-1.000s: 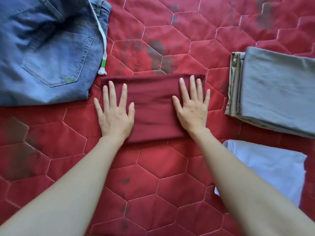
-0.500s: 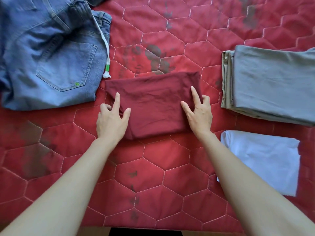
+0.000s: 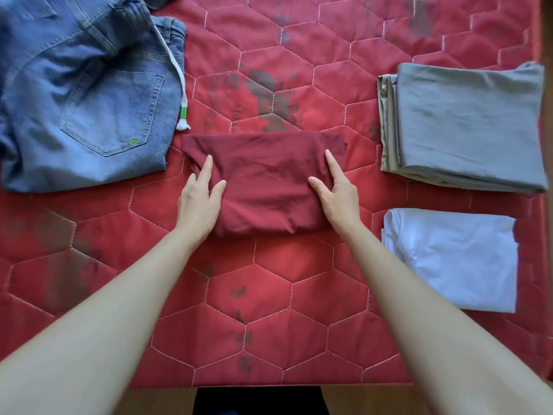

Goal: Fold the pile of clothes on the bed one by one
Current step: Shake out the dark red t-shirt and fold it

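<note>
Both hands grip the folded maroon cloth (image 3: 266,181): left hand (image 3: 200,202) at its left edge, right hand (image 3: 338,196) at its right.

The jeans (image 3: 83,94) in the upper left of the frame are running off the top and left edges, so their full shape is not showing. The gray garment (image 3: 466,127) at the upper right is being clipped by the right edge. The outer fingers of the left hand (image 3: 199,202) and of the right hand (image 3: 339,196) are tucking under the sides of the maroon cloth (image 3: 266,181), hiding their tips. Both forearms are leaving the bottom corners.
</note>
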Motion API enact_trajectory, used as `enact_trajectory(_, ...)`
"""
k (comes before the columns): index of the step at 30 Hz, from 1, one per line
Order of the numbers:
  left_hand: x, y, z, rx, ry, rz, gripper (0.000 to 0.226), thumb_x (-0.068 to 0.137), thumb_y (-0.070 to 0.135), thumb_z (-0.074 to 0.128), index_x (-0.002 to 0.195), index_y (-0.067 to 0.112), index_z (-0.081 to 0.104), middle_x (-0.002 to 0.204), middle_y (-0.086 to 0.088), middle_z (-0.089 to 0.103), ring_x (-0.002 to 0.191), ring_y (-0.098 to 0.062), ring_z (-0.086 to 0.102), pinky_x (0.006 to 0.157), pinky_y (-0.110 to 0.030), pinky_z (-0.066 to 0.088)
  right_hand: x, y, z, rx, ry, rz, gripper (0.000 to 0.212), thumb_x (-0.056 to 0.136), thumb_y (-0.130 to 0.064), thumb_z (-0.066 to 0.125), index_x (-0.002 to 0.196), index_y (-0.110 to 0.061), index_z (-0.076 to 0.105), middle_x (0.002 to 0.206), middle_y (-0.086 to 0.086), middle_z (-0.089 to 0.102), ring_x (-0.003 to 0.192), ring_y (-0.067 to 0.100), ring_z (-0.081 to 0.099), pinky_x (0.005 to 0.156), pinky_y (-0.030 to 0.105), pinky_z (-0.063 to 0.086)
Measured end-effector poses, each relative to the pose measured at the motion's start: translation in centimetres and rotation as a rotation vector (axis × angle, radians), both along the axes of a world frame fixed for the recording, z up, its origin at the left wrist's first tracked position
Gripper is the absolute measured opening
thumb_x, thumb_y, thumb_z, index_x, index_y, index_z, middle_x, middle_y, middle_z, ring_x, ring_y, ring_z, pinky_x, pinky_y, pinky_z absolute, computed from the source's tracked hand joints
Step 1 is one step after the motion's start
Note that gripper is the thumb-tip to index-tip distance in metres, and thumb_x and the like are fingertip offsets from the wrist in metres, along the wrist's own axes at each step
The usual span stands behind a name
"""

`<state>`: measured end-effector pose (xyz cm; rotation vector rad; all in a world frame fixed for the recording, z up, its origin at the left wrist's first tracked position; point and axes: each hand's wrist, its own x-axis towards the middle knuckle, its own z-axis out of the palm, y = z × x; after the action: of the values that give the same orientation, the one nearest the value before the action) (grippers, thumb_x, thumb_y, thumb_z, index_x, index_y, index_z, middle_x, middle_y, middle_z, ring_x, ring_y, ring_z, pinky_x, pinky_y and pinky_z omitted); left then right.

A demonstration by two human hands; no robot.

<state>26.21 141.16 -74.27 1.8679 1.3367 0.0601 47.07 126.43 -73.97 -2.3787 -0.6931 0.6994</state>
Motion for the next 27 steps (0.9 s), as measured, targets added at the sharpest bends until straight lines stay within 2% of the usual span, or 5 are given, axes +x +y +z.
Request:
enact_trajectory(4, -1.4, -1.8, 0.2, 0.044, -0.023, -0.021, 0.059, 0.098, 0.025, 0.051, 0.151, 0.018, 0.027, 0.123, -0.031, 0.046, 0.119, -0.043, 0.044, 0.099, -0.039, 0.033, -2.2, -2.1, 0.3, 0.001, 0.011, -0.035, 0.065, 0.092, -0.036, 0.062, 0.149, -0.035, 0.031, 0.133, 0.005, 0.060, 0.120, 0.029, 0.055, 0.098, 0.033, 0.038)
enact_trajectory(13, -1.2, -5.9, 5.8, 0.127, -0.074, -0.069, 0.060, 0.096, 0.021, 0.056, 0.150, 0.015, 0.030, 0.108, -0.031, 0.048, 0.109, -0.046, 0.047, 0.093, -0.042, 0.036, -2.6, -7.3, 4.5, 0.075, 0.028, -0.028, 0.066, 0.091, -0.035, 0.064, 0.148, -0.034, 0.032, 0.134, 0.006, 0.059, 0.123, 0.022, 0.054, 0.097, 0.021, 0.035)
enact_trajectory(17, 2.1, -7.9, 10.1, 0.204, -0.126, -0.075, 0.060, 0.095, 0.021, 0.057, 0.149, 0.015, 0.031, 0.093, -0.018, 0.042, 0.096, -0.040, 0.049, 0.084, -0.035, 0.035, 0.6, -9.5, 8.3, 0.119, 0.023, -0.031, 0.065, 0.091, -0.034, 0.064, 0.148, -0.034, 0.032, 0.131, 0.006, 0.061, 0.117, 0.022, 0.056, 0.095, 0.020, 0.038)
enact_trajectory(21, 7.2, -10.7, 14.5, 0.283, -0.204, -0.082, 0.059, 0.095, 0.019, 0.059, 0.148, 0.013, 0.034, 0.097, -0.020, 0.046, 0.102, -0.039, 0.050, 0.086, -0.032, 0.033, 5.7, -12.6, 13.0, 0.243, -0.027, -0.050, 0.065, 0.089, -0.028, 0.068, 0.147, -0.028, 0.038, 0.134, 0.000, 0.059, 0.120, 0.012, 0.054, 0.091, -0.001, 0.031)
enact_trajectory(27, 16.2, -17.6, 19.6, 0.357, -0.348, -0.054, 0.058, 0.095, 0.018, 0.058, 0.148, 0.011, 0.034, 0.103, -0.015, 0.047, 0.112, -0.032, 0.047, 0.095, -0.029, 0.032, 14.6, -19.3, 19.2, 0.322, -0.151, -0.034, 0.064, 0.089, -0.026, 0.068, 0.147, -0.024, 0.039, 0.136, 0.000, 0.057, 0.121, 0.011, 0.053, 0.095, 0.000, 0.029)
